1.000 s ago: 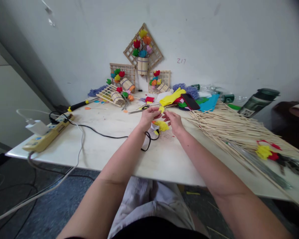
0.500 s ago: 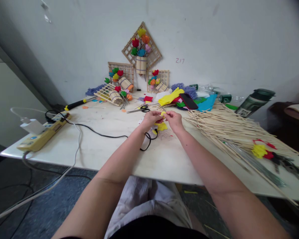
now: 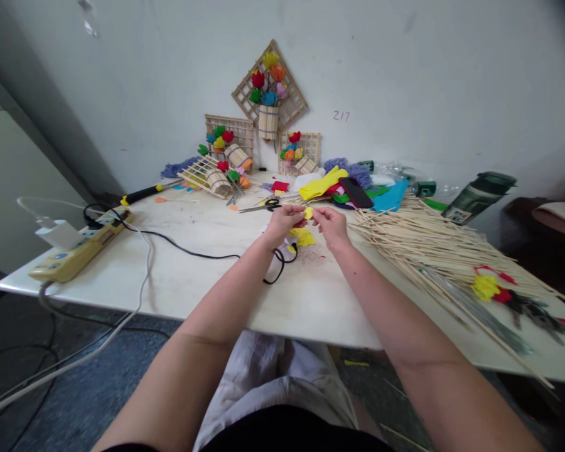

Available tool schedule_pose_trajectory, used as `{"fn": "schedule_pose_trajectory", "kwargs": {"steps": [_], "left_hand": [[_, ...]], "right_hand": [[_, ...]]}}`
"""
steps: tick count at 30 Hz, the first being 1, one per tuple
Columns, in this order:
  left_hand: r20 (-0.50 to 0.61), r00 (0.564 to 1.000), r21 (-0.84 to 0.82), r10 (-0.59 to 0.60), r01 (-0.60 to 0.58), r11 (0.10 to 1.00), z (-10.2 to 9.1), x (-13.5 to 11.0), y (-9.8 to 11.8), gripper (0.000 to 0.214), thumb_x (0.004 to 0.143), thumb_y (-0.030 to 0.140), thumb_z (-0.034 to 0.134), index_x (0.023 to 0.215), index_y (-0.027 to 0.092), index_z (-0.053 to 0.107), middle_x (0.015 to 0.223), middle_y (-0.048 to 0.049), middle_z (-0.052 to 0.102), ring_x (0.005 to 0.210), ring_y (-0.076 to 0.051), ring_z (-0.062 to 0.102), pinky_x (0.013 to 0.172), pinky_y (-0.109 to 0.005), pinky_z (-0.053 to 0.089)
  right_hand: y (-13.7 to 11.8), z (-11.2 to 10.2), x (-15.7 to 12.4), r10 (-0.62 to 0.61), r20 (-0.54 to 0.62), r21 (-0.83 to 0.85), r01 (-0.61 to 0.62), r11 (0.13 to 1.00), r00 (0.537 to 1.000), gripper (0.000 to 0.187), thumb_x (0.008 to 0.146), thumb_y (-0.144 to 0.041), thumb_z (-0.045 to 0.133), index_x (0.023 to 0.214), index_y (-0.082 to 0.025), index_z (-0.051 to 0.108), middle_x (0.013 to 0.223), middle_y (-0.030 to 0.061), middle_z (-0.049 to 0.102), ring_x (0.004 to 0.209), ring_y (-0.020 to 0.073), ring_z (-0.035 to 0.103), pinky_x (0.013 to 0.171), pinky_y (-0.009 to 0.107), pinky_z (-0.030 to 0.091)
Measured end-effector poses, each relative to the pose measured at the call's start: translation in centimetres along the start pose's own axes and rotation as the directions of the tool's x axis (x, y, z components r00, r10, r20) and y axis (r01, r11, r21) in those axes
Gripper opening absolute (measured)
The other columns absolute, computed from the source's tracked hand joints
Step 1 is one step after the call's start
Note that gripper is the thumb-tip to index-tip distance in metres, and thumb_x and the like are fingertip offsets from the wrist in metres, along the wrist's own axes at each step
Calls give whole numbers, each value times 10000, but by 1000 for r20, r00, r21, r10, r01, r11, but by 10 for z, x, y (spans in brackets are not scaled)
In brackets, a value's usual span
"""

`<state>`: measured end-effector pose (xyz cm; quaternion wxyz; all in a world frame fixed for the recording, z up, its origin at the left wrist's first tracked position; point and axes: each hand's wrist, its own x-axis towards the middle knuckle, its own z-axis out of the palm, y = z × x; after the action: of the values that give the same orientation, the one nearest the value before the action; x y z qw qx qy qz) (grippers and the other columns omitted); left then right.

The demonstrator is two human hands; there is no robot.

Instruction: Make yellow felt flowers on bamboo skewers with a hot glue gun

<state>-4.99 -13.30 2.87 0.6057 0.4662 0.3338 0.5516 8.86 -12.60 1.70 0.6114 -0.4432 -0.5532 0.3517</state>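
We pinch a small yellow felt piece between the fingertips of our left hand and our right hand, both closed on it, just above the pale, smooth table; the piece looks soft and crumpled, its outline too small to tell; under it lie more yellow felt scraps beside a looped black cable; thin bamboo sticks fan out in a loose pile to the right; scissors lie just beyond our hands; a yellowed power strip sits well apart on the left; wooden lattices with bright felt flowers stand against the wall.
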Motion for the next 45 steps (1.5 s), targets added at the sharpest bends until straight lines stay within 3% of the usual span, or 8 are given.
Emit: {"fn": "schedule_pose_trajectory", "kwargs": {"steps": [5,12,21,31,34,38,42,45], "left_hand": [[104,992,-279,-73,99,955,-2,1,5,209,759,40,573,952,120,590,699,0,605,584,-42,570,636,-167,466],[368,924,-597,-104,320,735,7,-9,15,208,810,-43,383,812,137,488,642,14,427,538,-23,463,510,-100,394],[376,910,-640,-178,393,660,13,-15,19,202,823,-35,367,821,138,472,659,17,368,504,-19,400,443,-86,333],[393,893,-551,-220,420,721,12,-11,12,214,788,-52,370,821,139,461,611,32,374,484,-27,420,456,-110,334],[348,920,-483,-183,343,806,10,-9,10,247,761,-50,419,904,146,462,621,27,445,513,-34,476,496,-123,370],[95,995,-263,20,6,965,7,-4,6,379,758,39,530,1100,169,430,651,25,554,559,-72,558,580,-192,447],[-61,980,77,192,-187,979,8,1,0,469,737,92,576,1175,152,420,571,75,534,503,-76,554,565,-205,447],[-60,967,217,248,-230,949,8,5,-6,490,720,86,579,1183,151,432,545,93,524,493,-71,562,573,-197,450]], "right_hand": [[-11,-3,-3,55,45,150,-61,987,997,297,684,-409,603,847,-163,634,653,9,621,516,86,507,412,188,294],[-13,-1,-6,0,105,101,-11,995,994,333,657,-343,614,941,-172,643,647,-13,594,533,92,500,421,196,305],[-21,-2,-7,-52,81,112,43,993,995,305,687,-391,618,906,-183,661,651,-19,566,513,79,468,409,197,305],[-22,1,-5,-29,67,160,17,987,997,221,597,-366,705,650,-182,595,449,-71,436,400,56,336,387,206,266],[-21,1,-5,-11,59,186,-1,983,998,256,623,-407,698,680,-183,587,477,-71,453,394,49,350,387,201,262],[-21,0,-4,99,44,213,-106,971,994,367,672,-527,651,774,-182,580,588,-27,565,423,62,444,382,195,281],[-18,-1,-3,224,89,178,-237,955,970,433,692,-582,609,779,-158,596,646,39,634,458,86,512,379,201,299],[-17,-1,-3,212,87,121,-222,967,973,327,659,-469,669,730,-157,601,651,30,636,476,82,515,389,193,307]]}}
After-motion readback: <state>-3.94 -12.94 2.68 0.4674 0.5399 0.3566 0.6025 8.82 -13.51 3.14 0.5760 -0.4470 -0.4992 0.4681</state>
